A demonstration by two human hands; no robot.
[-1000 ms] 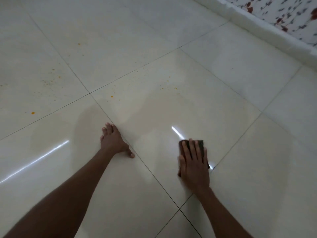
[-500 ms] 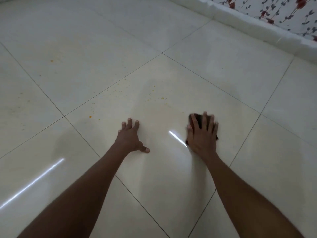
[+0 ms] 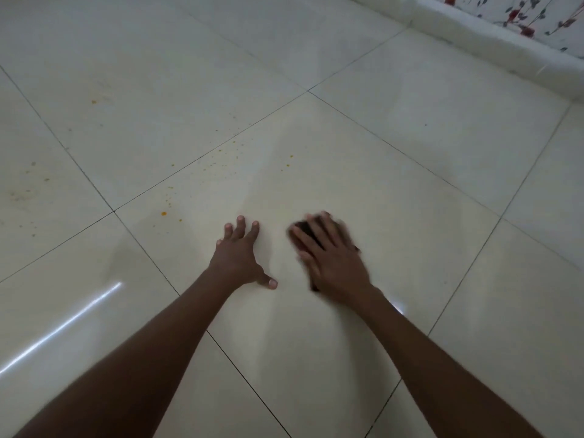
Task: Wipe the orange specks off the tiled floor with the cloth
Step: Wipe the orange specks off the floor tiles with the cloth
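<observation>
Fingers of your right hand flat on dark cloth | left hand splayed on floor | mid-wipe | next: push toward orange specks, frame centre.

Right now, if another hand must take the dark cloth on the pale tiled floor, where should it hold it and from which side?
Probably the far edge of the dark cloth, from above: it lies flat under the right hand, and only that edge shows past the fingers.
</observation>
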